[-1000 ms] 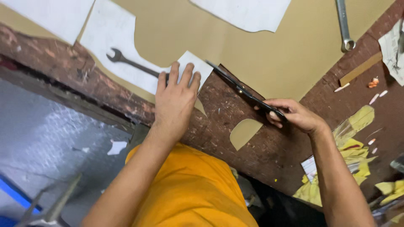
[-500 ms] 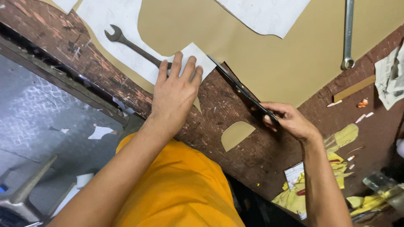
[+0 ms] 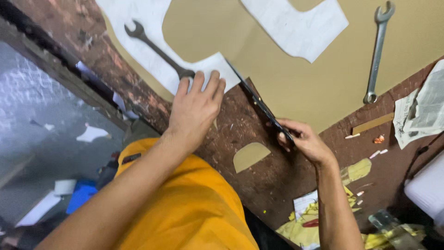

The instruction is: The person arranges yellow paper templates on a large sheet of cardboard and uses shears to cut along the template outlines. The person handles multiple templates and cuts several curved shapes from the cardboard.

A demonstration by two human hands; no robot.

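Left hand lies flat, fingers spread, pinning the white pattern to the tan sheet. Right hand grips shears, blades meeting the sheet just right of the left fingertips.

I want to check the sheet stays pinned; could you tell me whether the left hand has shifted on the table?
No: the left hand still presses beside the spanner end.

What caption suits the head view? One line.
Left hand flat on white paper pattern; right hand holding long scissors at the tan sheet.
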